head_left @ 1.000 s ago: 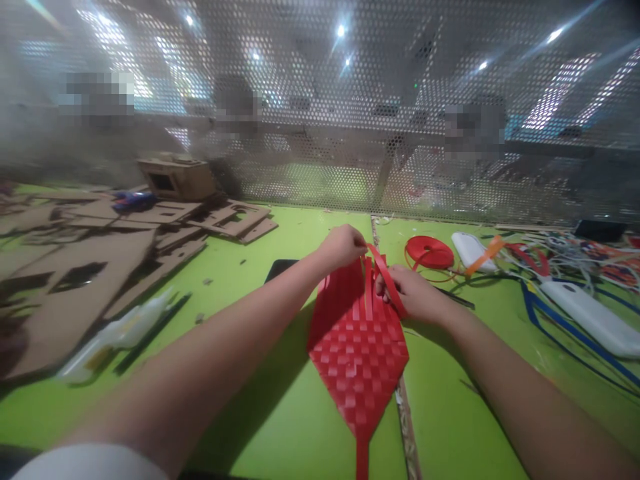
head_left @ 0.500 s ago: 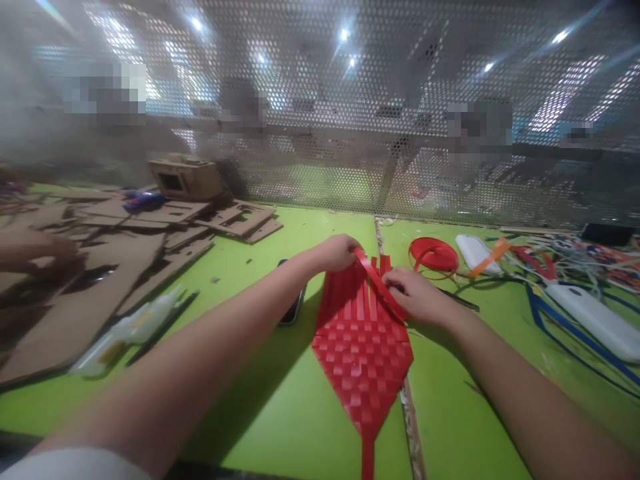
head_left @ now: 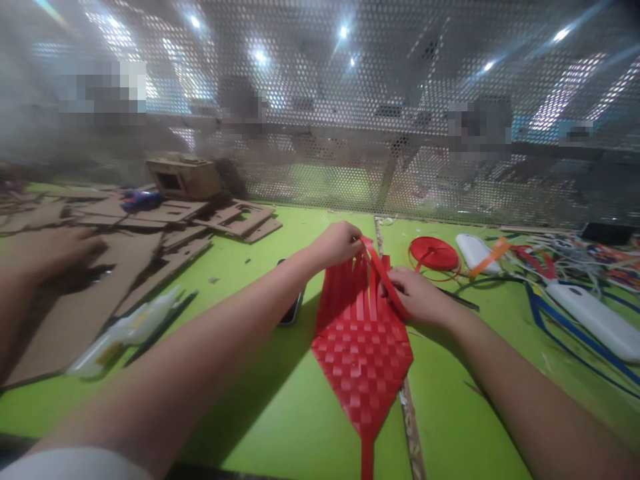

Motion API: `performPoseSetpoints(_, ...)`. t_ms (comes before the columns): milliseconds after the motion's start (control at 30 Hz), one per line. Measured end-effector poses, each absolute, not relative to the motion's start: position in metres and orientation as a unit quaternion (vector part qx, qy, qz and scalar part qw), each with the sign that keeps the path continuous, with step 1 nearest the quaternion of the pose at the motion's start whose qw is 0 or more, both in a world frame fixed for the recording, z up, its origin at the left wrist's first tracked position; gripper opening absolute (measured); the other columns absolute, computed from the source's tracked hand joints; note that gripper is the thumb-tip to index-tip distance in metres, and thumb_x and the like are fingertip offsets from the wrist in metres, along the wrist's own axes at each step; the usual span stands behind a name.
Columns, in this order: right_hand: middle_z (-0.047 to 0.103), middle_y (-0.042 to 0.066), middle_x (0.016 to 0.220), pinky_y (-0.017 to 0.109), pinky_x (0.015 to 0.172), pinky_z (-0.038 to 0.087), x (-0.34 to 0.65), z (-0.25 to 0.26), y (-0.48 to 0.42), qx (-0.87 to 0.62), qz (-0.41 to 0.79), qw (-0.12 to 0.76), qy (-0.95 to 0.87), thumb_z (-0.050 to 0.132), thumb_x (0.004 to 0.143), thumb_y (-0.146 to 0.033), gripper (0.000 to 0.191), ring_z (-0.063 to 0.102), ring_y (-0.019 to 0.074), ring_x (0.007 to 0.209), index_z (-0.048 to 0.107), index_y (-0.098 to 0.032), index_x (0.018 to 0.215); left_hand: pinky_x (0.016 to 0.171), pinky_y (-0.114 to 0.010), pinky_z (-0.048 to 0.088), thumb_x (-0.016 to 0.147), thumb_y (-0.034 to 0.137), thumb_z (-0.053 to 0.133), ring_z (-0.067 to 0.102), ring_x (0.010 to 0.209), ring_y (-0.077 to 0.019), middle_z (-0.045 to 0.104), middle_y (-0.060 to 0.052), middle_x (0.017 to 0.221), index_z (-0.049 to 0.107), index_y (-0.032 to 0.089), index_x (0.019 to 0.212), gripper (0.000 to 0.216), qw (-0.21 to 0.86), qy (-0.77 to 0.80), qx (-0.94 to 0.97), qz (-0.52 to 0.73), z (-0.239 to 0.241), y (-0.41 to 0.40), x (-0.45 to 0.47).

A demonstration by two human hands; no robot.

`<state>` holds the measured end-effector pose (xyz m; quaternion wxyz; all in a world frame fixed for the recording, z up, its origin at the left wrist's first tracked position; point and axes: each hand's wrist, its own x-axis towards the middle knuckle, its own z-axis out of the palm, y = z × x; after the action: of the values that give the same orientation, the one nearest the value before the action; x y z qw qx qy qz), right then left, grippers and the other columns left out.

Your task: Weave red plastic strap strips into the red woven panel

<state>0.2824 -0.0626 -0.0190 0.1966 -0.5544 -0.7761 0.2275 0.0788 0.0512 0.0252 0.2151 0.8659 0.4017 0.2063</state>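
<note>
A red woven piece [head_left: 364, 363] of flat strips lies on the green table, its checkered weave tapering to a point and a single tail toward me. Loose parallel strips [head_left: 345, 287] run from the weave toward the far side. My left hand [head_left: 339, 241] is closed at their far ends, pinching a red strip [head_left: 376, 260] that slants down to the right. That strip's lower end is at my right hand [head_left: 413, 292], whose fingers are bent around it at the right edge of the piece. The fingertips of both hands are partly hidden.
A red strip roll [head_left: 434, 255] lies beyond my right hand, near white devices [head_left: 597, 320], cables and blue bands. A phone [head_left: 291, 310] is under my left arm. At left are cardboard sheets [head_left: 100, 293], a glue bottle [head_left: 120, 333] and another person's hand [head_left: 60, 257]. A perforated screen [head_left: 320, 147] stands behind.
My left hand has moved slightly up and away, raising the slanted strip's upper end and some loose strips. My right hand stays nearly in place. The other person's hand has reached further in.
</note>
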Motion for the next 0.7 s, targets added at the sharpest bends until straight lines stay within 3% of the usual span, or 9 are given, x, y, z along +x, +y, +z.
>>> performPoseSetpoints(133,0.066,0.008,0.093,0.032,0.076,0.048,0.283,-0.019,-0.062,-0.561,0.228,0.201,-0.77,0.054,0.085,-0.016,0.02,0.063,0.0234,0.084,0.072,-0.019,0.091,0.051,-0.027,0.032,0.093,0.031,0.053,0.043,0.047,-0.011,0.061,-0.002,0.057,0.071,0.015,0.068,0.035,0.232,0.408,0.86,0.199,0.031,0.046,0.081)
performPoseSetpoints(267,0.068,0.008,0.092,0.032,0.077,0.047,0.281,-0.018,-0.063,-0.554,0.222,0.197,-0.778,0.053,0.088,-0.019,0.021,0.062,0.024,0.085,0.074,-0.02,0.093,0.053,-0.028,0.034,0.094,0.034,0.053,0.047,0.05,-0.0139,0.062,-0.004,0.06,0.07,0.017,0.069,0.034,0.236,0.414,0.861,0.178,0.03,0.048,0.084)
performPoseSetpoints(500,0.067,0.008,0.095,0.032,0.076,0.046,0.281,-0.018,-0.063,-0.561,0.215,0.179,-0.779,0.051,0.094,-0.023,0.022,0.06,0.0221,0.083,0.072,-0.02,0.09,0.073,-0.031,0.046,0.098,0.055,0.047,0.066,0.08,-0.0251,0.071,-0.012,0.082,0.066,0.017,0.075,0.048,0.237,0.404,0.875,0.126,0.022,0.054,0.088)
performPoseSetpoints(700,0.068,0.009,0.099,0.033,0.077,0.047,0.281,-0.018,-0.062,-0.558,0.222,0.176,-0.78,0.051,0.095,-0.024,0.023,0.061,0.0227,0.085,0.073,-0.02,0.092,0.084,-0.031,0.047,0.097,0.068,0.037,0.067,0.1,-0.0302,0.074,-0.018,0.106,0.069,0.015,0.094,0.062,0.234,0.399,0.881,0.094,0.02,0.058,0.089)
